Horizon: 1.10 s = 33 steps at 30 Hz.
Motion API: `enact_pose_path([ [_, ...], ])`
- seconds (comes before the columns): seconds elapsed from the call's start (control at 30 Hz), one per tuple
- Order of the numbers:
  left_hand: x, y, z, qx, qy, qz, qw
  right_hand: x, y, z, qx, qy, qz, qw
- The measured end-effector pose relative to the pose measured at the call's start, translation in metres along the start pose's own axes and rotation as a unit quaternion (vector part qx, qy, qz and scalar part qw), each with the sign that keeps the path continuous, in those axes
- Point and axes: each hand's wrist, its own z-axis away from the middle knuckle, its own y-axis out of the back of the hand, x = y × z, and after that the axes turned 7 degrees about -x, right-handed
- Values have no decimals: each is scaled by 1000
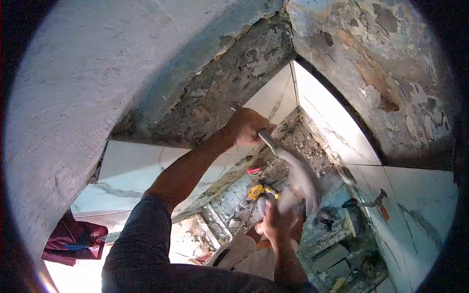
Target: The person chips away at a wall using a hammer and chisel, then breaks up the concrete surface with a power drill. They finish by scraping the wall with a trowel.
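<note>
My left hand (248, 128) is closed round a grey metal chisel (267, 139), up against the wall just above the white tiles. The chisel's thin tip shows beyond my knuckles at the chipped plaster, and its thick end points down and right. My right hand (276, 222) is lower down, its fingers curled in and smeared by motion. Between the two hands runs a pale blurred streak (305, 178). Whatever my right hand grips cannot be made out. Below lie a yellow and black power tool (261, 191) and a small red object (254, 171).
Marble-patterned tiles (332, 115) line both walls up to a corner, with peeling plaster (371, 63) above. Rubble covers the floor (288, 151). Hand tools (376, 201) rest by the right wall, near block pieces (330, 259). Dark red cloth (75, 239) hangs at left.
</note>
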Motion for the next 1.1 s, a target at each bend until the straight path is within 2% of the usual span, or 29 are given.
enact_pose_path([
  [0.03,-2,-1,4,2,0,1,1000,-2,1,-16,13,76,102,992],
  [0.07,-5,-1,8,-25,7,3,1000,-8,7,-9,16,77,103,992],
  [0.1,-15,2,4,-47,9,-5,999,-17,14,-2,16,24,95,995],
  [0.13,-13,4,5,-11,2,11,1000,-20,17,13,8,-42,87,995],
  [0.17,-8,6,6,-12,5,13,1000,36,11,25,5,-44,87,995],
  [0.23,-5,11,8,-32,-14,-17,999,137,-6,30,47,-8,-187,981],
  [0.3,-6,9,9,-46,-6,-28,999,230,-22,28,90,24,-449,889],
  [0.33,-5,7,8,-55,0,-39,998,195,-16,27,92,22,-447,890],
  [0.37,-6,4,8,-53,-2,-36,998,139,-17,7,89,89,-237,963],
  [0.4,-8,3,9,-71,-3,-27,997,88,-13,-5,82,151,-16,985],
  [0.43,-9,4,7,-89,-7,-22,996,49,2,-1,73,205,203,955],
  [0.47,-14,5,3,-87,-11,-28,996,9,6,-12,61,251,412,874],
  [0.5,-12,3,5,-92,0,-34,995,63,-15,-2,4,77,96,992],
  [0.53,-13,1,8,-97,11,-40,994,117,-33,1,3,75,93,993],
  [0.6,-7,8,7,-103,18,-48,993,138,-52,5,7,174,139,975],
  [0.63,-4,9,5,-104,22,-55,993,126,-55,8,11,222,163,961],
  [0.67,-4,6,4,-103,19,-53,993,115,-58,-3,33,185,150,971],
  [0.7,-5,1,4,-127,22,-73,989,75,-48,-21,54,148,138,978],
  [0.73,-4,-1,3,-151,24,-96,984,39,-30,-24,88,46,71,993],
  [0.77,-7,0,-2,-147,20,-102,984,39,-22,-23,93,52,70,992],
  [0.83,-3,-5,2,-109,17,-54,992,48,-8,0,-24,-75,-3,997],
  [0.87,-3,-7,1,-106,15,-55,993,37,-1,5,145,56,8,988],
  [0.9,0,-9,2,-163,-15,-76,984,-6,5,14,127,-40,-307,942],
  [0.93,2,-11,4,-219,-44,-98,970,6,10,15,163,-56,-452,875],
  [0.97,7,-10,3,-217,-43,-99,970,6,16,14,196,-70,-586,783],
  [1.03,20,-9,0,-199,-77,-88,973,-18,32,23,139,29,-412,900],
  [1.07,29,-4,-5,-149,-51,-56,986,-29,39,24,140,62,-399,904],
  [1.1,29,-5,-7,-146,-48,-55,987,-30,43,25,137,62,-396,906],
])
